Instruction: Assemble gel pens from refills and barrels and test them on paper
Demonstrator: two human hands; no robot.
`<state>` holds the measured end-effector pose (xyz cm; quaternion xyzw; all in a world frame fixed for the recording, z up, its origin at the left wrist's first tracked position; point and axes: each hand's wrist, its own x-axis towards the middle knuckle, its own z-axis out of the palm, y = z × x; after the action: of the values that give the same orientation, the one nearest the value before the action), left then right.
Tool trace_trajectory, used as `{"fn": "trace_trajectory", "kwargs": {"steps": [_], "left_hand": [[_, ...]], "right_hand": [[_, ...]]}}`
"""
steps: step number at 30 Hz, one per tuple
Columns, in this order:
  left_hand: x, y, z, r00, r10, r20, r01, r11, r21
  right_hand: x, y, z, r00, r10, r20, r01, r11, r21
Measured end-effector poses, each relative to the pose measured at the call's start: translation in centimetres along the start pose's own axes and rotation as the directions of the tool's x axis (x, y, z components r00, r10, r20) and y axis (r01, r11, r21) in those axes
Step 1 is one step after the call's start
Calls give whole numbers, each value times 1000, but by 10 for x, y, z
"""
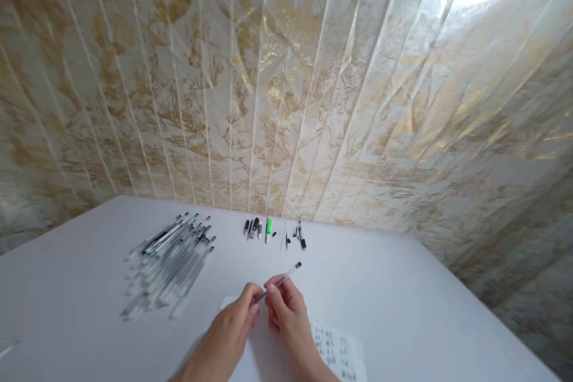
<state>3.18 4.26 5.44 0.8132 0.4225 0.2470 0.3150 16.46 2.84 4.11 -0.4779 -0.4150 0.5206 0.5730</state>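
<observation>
A slim clear pen [286, 275] with a black end slants up to the right between my two hands. My left hand [237, 317] is closed on its lower, dark end. Fingers of my right hand [287, 309] pinch the pen around its middle, and its black end sticks out beyond them. Below my hands lies a white sheet of paper [336, 343] with rows of dark handwriting, partly covered by my hands and forearms.
A large pile of similar pens [174, 265] lies on the left of the white table [385, 286]. Toward the back edge are black caps and pen parts [255, 225], a green highlighter [268, 227] and a black pen piece [302, 237]. A gold-patterned curtain [286, 101] hangs behind.
</observation>
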Motion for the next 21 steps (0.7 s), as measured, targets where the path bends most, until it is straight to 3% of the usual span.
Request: {"fn": "trace_trajectory", "kwargs": {"steps": [3,6,11,14,17,21], "left_hand": [[-4,-15,9,998,13,-69,-13,1000,3],[-3,-24,6,994,27,-104,-17,995,96],[-1,-22,-2,994,59,-91,-42,983,178],[1,-21,-6,982,139,-131,-109,972,210],[2,-25,-7,956,207,-206,-153,956,252],[1,-32,-6,932,244,-267,-173,949,264]], "right_hand": [[-1,4,-2,1000,21,-7,-20,995,101],[0,5,-1,1000,-8,-9,10,990,143],[3,5,-5,999,32,7,-33,987,159],[9,-4,-22,997,77,-18,-78,996,-46],[19,-15,-43,995,52,-85,-79,932,-353],[27,-23,-54,994,55,-92,-88,910,-406]]}}
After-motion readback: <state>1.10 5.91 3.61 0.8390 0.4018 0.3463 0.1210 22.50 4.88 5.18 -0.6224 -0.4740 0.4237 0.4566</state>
